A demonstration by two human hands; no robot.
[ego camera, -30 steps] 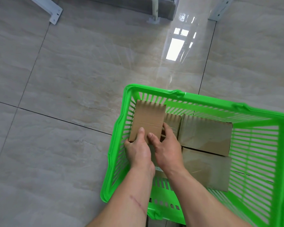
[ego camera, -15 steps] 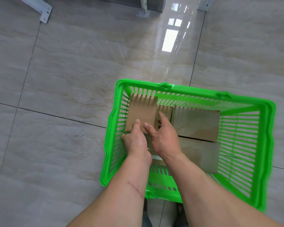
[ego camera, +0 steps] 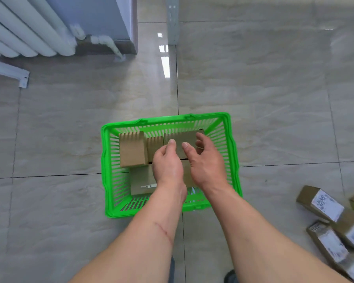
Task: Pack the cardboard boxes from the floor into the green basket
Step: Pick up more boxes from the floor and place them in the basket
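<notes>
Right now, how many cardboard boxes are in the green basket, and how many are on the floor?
Brown cardboard boxes in the green plastic basket: 5 showing
Labelled cardboard boxes on the tiled floor: at least 4, cut off at the edge
Total: at least 9

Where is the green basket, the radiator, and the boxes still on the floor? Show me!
green basket (ego camera: 103, 160): head view, on its left rim.
radiator (ego camera: 23, 29): head view, on a white tube.
boxes on the floor (ego camera: 326, 207): head view, on one box's white label.
</notes>
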